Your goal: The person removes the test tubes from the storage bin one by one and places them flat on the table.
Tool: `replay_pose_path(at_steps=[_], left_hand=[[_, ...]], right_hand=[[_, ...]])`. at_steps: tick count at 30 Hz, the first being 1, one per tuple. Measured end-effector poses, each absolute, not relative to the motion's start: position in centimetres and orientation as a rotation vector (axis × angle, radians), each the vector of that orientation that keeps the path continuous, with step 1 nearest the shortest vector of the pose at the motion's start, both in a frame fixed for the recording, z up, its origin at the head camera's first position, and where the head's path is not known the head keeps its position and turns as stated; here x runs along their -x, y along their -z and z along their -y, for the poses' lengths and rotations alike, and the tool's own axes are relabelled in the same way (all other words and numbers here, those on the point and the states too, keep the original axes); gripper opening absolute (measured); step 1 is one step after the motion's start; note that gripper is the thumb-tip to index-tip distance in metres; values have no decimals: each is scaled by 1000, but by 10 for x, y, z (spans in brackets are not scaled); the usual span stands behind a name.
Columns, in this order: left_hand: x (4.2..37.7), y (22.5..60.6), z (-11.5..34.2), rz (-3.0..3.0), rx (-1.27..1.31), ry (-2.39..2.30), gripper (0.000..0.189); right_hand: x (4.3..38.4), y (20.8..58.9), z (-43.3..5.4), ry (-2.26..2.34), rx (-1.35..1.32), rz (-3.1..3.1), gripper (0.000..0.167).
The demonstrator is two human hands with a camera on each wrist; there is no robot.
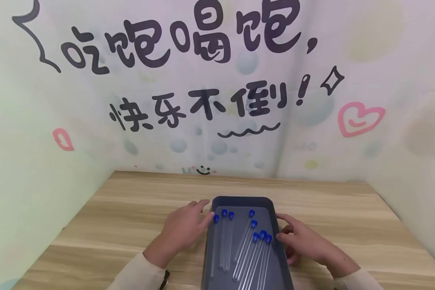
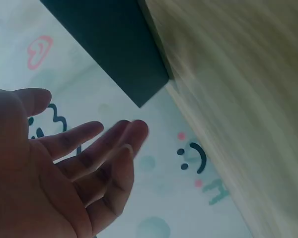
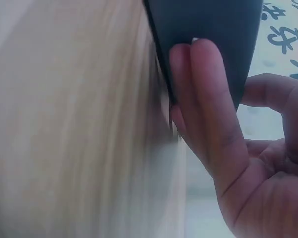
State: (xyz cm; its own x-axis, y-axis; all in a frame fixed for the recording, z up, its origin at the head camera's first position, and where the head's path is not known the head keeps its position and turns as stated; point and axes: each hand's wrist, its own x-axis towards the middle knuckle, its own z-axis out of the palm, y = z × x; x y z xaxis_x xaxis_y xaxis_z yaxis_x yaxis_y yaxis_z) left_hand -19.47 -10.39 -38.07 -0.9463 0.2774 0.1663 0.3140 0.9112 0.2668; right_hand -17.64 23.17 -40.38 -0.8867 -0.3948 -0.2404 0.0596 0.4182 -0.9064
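Observation:
A dark grey rectangular tray (image 1: 243, 202) lies on the table with several clear test tubes (image 1: 226, 245) in it, blue caps toward the far end. My left hand (image 1: 184, 227) is at the tray's far left side, fingers spread and thumb tip close to the rim; the left wrist view shows the palm with nothing in it. On the other side, my right hand (image 1: 304, 239) touches the tray's right edge. Straight fingers (image 3: 208, 84) lie along its outer wall in the right wrist view, with the thumb up near the rim.
The wooden table (image 1: 137, 197) runs back to a printed wall (image 1: 210, 153) with large black lettering. Side walls (image 1: 40, 173) close in left and right. A dark band (image 1: 164, 279) shows at the left cuff.

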Motion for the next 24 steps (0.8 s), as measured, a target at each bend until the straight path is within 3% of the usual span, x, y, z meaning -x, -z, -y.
replay_pose_path(at_steps=[12,24], left_hand=[[179,368,87,2848,680,733,36],[182,358,57,2984,776,1041,42]], right_hand=[[181,410,-242,1549,270,-2152,76],[182,421,-248,1638,206,-1983,79]])
